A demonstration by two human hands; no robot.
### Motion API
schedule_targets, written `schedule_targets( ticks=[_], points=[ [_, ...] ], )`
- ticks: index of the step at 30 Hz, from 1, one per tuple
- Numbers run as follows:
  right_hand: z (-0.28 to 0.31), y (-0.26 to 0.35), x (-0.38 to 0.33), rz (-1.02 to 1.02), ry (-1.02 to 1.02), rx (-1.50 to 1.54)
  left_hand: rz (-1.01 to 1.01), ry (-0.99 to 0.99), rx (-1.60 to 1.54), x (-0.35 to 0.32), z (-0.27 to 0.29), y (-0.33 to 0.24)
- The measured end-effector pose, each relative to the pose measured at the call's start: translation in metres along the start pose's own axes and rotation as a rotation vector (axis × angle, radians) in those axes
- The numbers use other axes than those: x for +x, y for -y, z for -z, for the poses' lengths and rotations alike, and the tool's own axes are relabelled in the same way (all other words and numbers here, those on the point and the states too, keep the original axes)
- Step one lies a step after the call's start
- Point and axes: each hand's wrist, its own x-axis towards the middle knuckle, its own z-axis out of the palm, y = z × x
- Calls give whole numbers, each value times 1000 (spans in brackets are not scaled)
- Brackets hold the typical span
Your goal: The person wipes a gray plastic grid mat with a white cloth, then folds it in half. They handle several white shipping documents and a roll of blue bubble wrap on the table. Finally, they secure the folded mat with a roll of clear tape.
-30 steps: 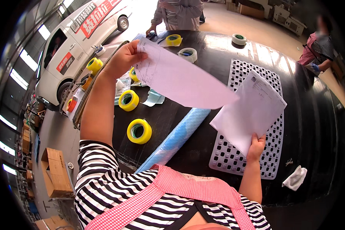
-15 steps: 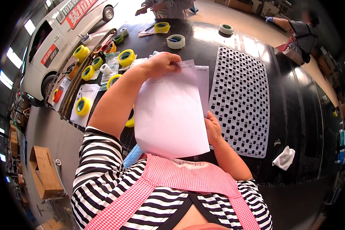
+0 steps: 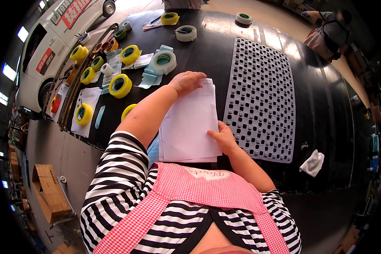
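Observation:
A small stack of white paper sheets (image 3: 189,122) lies in front of my chest, its edges slightly out of line. My left hand (image 3: 188,83) grips the far end of the sheets, fingers bent over the top edge. At the right edge, my right hand (image 3: 222,137) holds the stack with the thumb on top and the other fingers beneath. Right of the papers, a grey rubber-like mat (image 3: 262,101) with rows of square holes lies flat on the black table (image 3: 321,127).
Several yellow tape rolls (image 3: 120,86) and a clear tape roll (image 3: 164,62) stand among papers on the left. A crumpled white cloth (image 3: 312,163) lies at the right. Beyond are a white van (image 3: 55,46), a co-worker (image 3: 329,34) and a cardboard box (image 3: 51,192).
The top sheet has come down over the others, so the papers now lie nearly together. Both hands have moved lower, and my right thumb now presses on the top sheet.

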Motion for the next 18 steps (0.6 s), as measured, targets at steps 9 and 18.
schedule_targets(
  ticks=[9, 18],
  points=[
    [-5, -8, -8, 18, -4, 32, 706, -286, -412, -97, 15, 49],
    [-11, -16, -9, 115, 105, 134, 785, -290, -1604, -201, 8, -27]
  ],
)
